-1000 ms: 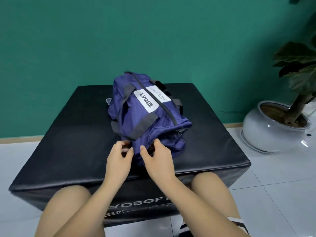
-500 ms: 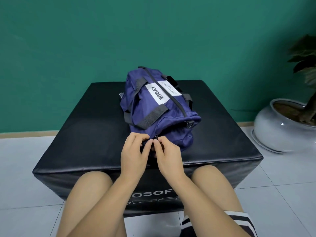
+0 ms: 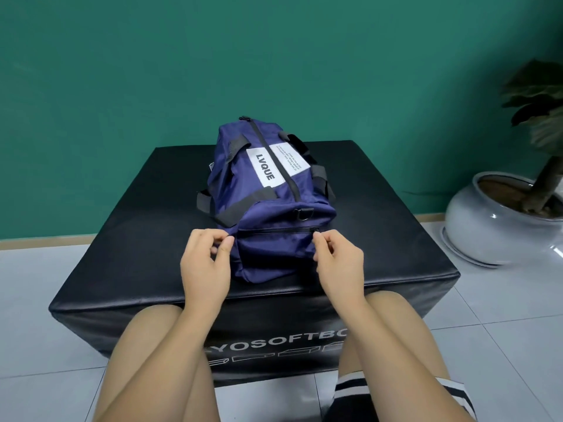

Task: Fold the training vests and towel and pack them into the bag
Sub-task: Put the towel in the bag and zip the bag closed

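A navy duffel bag (image 3: pixel 268 190) with grey straps and a white LVQUE label lies end-on on the black padded box (image 3: pixel 380 226). Its top zip is closed, and the end pocket zip (image 3: pixel 274 232) facing me runs closed across the near end. My left hand (image 3: pixel 207 263) pinches the bag's fabric at the left end of that pocket zip. At the right end, my right hand (image 3: pixel 338 263) pinches the zip pull. No vests or towel are in sight.
The box stands on a pale tiled floor against a green wall. A white pot (image 3: pixel 499 226) with a plant stands on the floor to the right. My bare knees are in front of the box.
My hands were together at the middle of the bag's near end; the right hand has drawn the pocket zip to the right, and the left has shifted left. The view has moved closer.
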Motion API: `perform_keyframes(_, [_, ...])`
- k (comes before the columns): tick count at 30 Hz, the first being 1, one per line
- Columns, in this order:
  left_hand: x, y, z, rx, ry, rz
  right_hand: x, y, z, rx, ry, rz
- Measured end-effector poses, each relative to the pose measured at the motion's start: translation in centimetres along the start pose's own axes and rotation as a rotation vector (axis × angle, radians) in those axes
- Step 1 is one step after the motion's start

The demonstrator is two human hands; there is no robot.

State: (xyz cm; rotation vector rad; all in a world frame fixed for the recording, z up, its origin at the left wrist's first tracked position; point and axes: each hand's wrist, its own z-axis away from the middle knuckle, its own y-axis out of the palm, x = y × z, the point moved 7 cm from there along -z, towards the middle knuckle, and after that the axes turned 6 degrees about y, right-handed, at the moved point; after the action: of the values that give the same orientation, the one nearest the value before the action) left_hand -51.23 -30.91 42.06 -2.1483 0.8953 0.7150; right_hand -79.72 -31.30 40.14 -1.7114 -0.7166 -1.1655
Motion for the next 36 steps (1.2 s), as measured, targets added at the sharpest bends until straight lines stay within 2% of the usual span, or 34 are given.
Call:
perform_keyframes(14, [3.5, -2.4, -0.4, -0.132, -0.256, 0.004, -1.9, 0.2, -1.4, -0.060, 0.032, 0.076])
perform_keyframes(21, [2.6, -1.2, 2.0, -0.101, -0.390, 0.140, -1.9, 1.9, -3.1, 0.081, 0.022, 0.141])
perform_keyframes(24, [2.2, 0.2, 3.2, -0.036, -0.394, 0.156, -1.4, 1.7, -4.0, 0.058, -0.012, 0.152])
perform_keyframes(30, [1.4, 3.4, 4.2, 0.155, -0.289, 0.166, -0.7, 2.0, -3.6, 0.016, -0.105, 0.203])
perform_keyframes(36, [2.0, 3.7, 3.8, 0.275, -0.233, 0.187, 0.9, 4.7, 0.6, 0.065, -0.270, 0.255])
